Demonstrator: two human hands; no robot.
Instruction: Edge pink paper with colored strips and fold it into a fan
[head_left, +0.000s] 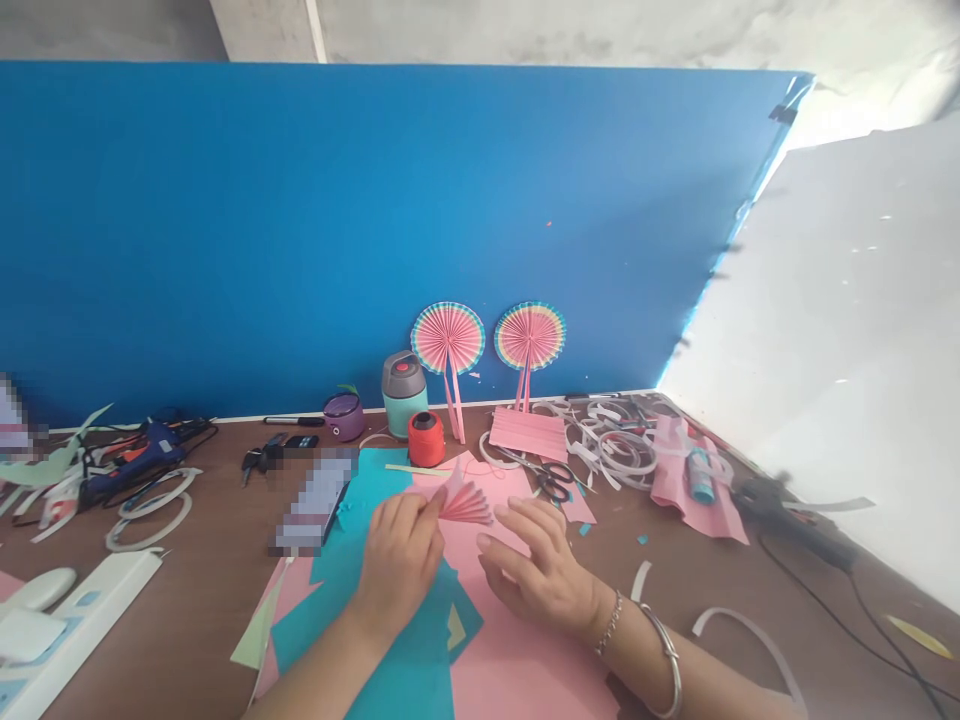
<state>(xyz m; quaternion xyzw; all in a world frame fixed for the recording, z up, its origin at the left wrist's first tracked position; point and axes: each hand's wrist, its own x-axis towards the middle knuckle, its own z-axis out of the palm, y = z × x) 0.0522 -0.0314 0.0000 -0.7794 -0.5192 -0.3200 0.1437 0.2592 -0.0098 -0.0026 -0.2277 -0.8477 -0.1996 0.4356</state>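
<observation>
A pleated pink paper fan (466,503) is pinched at its left end by my left hand (405,550), and its folds spread toward the right. My right hand (541,562) is just to the right of the folds, fingers apart and slightly bent, holding nothing. Under both hands lie a large pink paper sheet (517,665) and a teal paper sheet (382,670). Beyond them, a folded pink paper strip (529,434) and black-handled scissors (556,482) rest on the table. Two round pleated paper fans, the left fan (448,338) and the right fan (529,336), lean against the blue panel.
A red container (426,440), a teal bottle (405,395) and a purple pot (344,416) stand at the back. Left are a phone (316,500), a blue glue gun (142,458) and a power strip (90,635). White strips (622,450) and a black glue gun (795,520) lie right.
</observation>
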